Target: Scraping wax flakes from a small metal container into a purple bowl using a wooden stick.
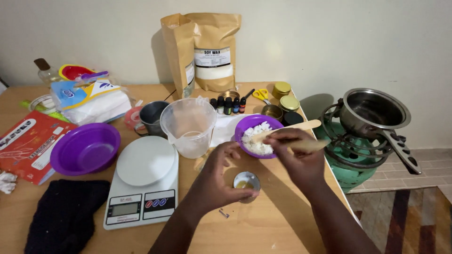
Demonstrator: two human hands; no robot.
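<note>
My left hand curls around a small round tin on the wooden table, fingers touching its rim; a little yellowish liquid shows inside. My right hand is closed on flat wooden sticks just above and to the right of the tin. One stick's rounded end reaches past a small purple bowl of white wax flakes, which sits right behind both hands.
A white kitchen scale, clear measuring jug, grey metal cup, large purple bowl and black cloth lie left. Brown wax bags, small dark bottles and gold tins stand behind. A steel pot rests on a green gas burner beyond the table's right edge.
</note>
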